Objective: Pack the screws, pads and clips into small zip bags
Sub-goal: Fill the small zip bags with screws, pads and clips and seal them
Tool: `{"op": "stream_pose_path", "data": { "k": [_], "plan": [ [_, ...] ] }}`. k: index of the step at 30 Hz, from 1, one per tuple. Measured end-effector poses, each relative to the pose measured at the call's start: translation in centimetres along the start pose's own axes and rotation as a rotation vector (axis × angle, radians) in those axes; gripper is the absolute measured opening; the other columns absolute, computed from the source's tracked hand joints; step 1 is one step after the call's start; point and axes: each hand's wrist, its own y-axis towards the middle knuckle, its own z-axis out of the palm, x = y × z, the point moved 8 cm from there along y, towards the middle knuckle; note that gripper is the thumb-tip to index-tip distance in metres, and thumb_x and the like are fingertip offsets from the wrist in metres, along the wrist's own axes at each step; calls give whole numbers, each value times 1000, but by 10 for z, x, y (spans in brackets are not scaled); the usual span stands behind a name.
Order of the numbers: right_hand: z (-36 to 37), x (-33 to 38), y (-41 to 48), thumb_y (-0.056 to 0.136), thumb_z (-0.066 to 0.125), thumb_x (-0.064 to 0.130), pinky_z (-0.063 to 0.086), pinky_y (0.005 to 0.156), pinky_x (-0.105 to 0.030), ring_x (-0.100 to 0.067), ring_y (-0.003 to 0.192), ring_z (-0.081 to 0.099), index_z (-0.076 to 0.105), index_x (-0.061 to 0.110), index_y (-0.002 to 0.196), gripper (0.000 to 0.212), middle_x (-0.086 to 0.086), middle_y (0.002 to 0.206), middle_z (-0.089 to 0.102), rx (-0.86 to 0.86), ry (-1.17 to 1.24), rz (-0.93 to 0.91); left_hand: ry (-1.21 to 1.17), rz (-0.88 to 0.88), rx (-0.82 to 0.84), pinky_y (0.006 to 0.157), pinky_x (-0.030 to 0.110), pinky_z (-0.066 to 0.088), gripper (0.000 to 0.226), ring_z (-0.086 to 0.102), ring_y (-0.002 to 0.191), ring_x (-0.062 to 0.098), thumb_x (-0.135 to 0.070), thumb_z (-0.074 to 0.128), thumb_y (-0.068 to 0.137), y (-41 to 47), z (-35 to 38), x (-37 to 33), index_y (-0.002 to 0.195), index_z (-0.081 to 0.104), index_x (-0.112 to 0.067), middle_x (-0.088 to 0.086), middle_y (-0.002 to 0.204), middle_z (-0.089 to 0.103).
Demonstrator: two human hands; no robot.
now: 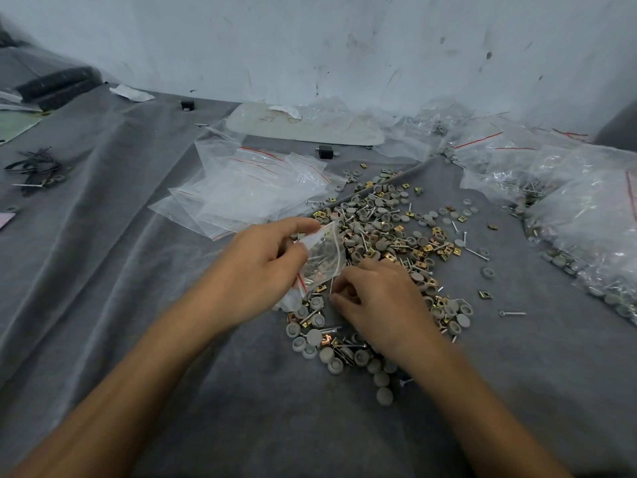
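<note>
zip bag: small clear one with a red seal (324, 257), held up off the cloth at the near-left edge of the pile (389, 229). I can make out some small metal bits inside.
left hand: (262, 260) just left of the pile, thumb and fingers curled round the bag's top, pinching it by the seal.
right hand: (379, 298) on the pile's near side, right beside the bag, fingers curled under with the tips bunched together. A thin screw (331, 286) stands at those fingertips, but on my feed I honestly can't tell if it's gripped.
pile: loose mix of grey round pads (314, 337), brass-coloured square clips (436, 232) and slim screws (477, 254), spread on the grey cloth (138, 270).
strays: one eye screw (512, 313) and one lone clip (485, 294) lie apart, right of the pile.
empty bags: sloppy stack (255, 191) left of and behind the pile.
filled bags: big crinkly heap (568, 201) right of the pile.
white board: (310, 127) flat behind the pile, by the wall (344, 46).
black wires: (32, 170) well left of the pile.
</note>
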Motion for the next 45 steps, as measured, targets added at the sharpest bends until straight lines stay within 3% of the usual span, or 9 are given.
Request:
{"op": "stream_pose_path", "data": {
  "k": [7,13,16,20,26,30,33,38,45],
  "plan": [
    [5,8,-1,103,51,38,42,97,-37,-19,109,53,64,26,119,24,5,116,61,14,-55,-61,5,-9,8,63,35,54,44,64,61,10,-35,43,90,0,2,1,131,59,-38,-5,68,71],
    [-11,-1,1,101,56,36,44,87,-35,-14,95,52,61,26,100,11,10,99,56,-77,17,-7,25,-26,15,65,41,55,44,64,60,12,-36,43,90,0,3,2,132,58,-38,-5,68,71],
    [-32,-20,3,97,62,31,49,80,-34,-8,87,54,60,30,90,7,16,92,56,-160,200,88,32,-24,16,59,35,52,45,57,53,4,-36,42,90,0,3,2,132,58,-38,-6,68,71],
    [-58,-32,-1,95,67,28,44,62,-18,-2,67,55,66,29,86,9,16,74,62,-288,627,99,33,-23,30,56,31,49,45,55,51,3,-36,41,91,0,5,2,133,57,-39,-7,69,71],
    [-58,-10,0,94,71,17,45,57,-14,-1,63,54,73,24,89,9,11,72,66,-164,941,-36,35,-10,23,54,24,46,43,56,51,4,-32,44,92,0,6,0,133,58,-36,-5,67,71],
    [-55,-13,1,93,73,19,57,69,-32,-22,78,69,77,28,93,10,-2,87,75,-168,908,11,28,-19,23,55,24,45,44,55,51,2,-33,43,91,0,6,1,131,59,-37,-4,67,71],
    [-59,-26,0,93,72,22,53,65,-16,-7,77,67,76,30,92,10,9,86,75,-247,831,63,26,-12,21,55,23,45,43,56,52,2,-31,43,92,0,5,-1,132,59,-34,-3,68,71],
    [-38,-38,4,93,70,33,44,68,-25,0,77,57,70,33,88,4,19,81,60,-93,259,132,49,-6,18,55,20,43,37,56,53,2,-21,47,101,0,3,0,134,58,-34,-3,69,71],
    [-17,-43,5,96,59,36,42,86,-37,-21,103,52,70,29,98,13,6,101,60,33,-105,175,3,-4,12,52,15,40,45,53,50,1,-32,43,91,-1,2,-3,132,60,-33,1,67,70]
  ]
}}
